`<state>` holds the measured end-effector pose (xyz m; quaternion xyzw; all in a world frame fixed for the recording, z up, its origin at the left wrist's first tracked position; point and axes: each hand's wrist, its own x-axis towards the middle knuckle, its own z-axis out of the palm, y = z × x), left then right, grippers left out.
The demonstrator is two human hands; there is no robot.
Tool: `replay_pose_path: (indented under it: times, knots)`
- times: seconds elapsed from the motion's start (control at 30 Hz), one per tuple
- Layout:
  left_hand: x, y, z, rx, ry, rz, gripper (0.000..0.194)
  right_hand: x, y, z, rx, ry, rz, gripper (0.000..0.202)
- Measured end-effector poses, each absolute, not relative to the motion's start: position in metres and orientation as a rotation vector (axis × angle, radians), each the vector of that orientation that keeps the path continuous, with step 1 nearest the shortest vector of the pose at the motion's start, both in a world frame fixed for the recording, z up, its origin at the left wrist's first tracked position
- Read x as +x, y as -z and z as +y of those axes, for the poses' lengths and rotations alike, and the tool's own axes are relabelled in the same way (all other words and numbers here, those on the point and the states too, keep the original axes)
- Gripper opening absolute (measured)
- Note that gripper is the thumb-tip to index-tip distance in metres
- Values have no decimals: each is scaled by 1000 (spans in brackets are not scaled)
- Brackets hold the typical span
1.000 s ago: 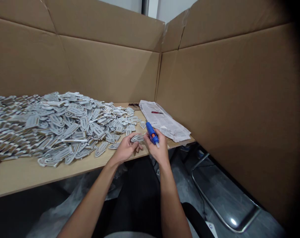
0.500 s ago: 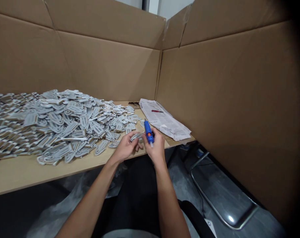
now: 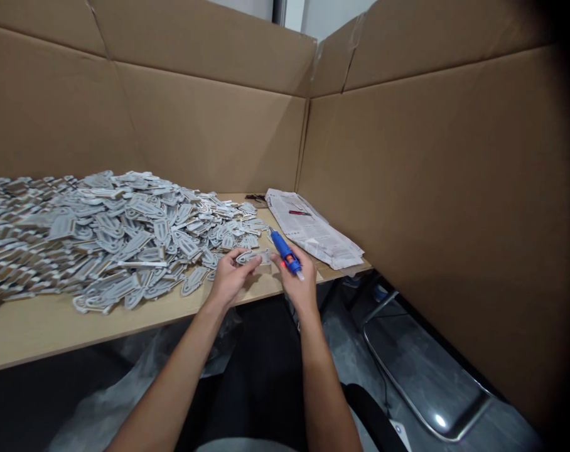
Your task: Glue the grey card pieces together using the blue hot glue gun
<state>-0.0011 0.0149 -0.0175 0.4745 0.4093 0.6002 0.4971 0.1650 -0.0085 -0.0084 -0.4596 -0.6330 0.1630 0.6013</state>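
Note:
My left hand [image 3: 232, 276] is closed on one flat grey-and-white tag-shaped piece [image 3: 253, 257], pinched between thumb and fingers above the table's front edge. A blue glue gun [image 3: 285, 252] with an orange part lies in my right hand [image 3: 300, 276], its nozzle pointing away and up to the left. The right fingertips are close to the piece's right end; whether they touch it I cannot tell. Left of my hands spreads a large heap of similar grey-and-white pieces [image 3: 139, 232].
Folded newspaper [image 3: 313, 229] lies on the wooden table [image 3: 172, 309] at right, with a small red tool [image 3: 299, 213] on it. Cardboard walls [image 3: 209, 125] enclose the back and right. Below right stands a metal-framed chair [image 3: 421, 370].
My hands have moved slightly apart, the left one leftward with the piece. The glue gun has tilted further left, and a red light now shows by the right fingers.

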Motion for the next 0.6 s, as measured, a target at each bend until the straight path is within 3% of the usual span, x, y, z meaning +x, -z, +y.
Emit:
replay_pose_path:
  times: [0.17,0.33,0.6]
  knots:
    - [-1,19,17,1175,-1498,989,48,179,10,-10,-1058,-633,-1357,37]
    - [4,17,15,1119,-1419,799,52,188,14,-11,-1006,-721,-1460,33]
    - [4,14,12,1164,-1387,912,41,193,15,-13,-986,-772,-1631,34]
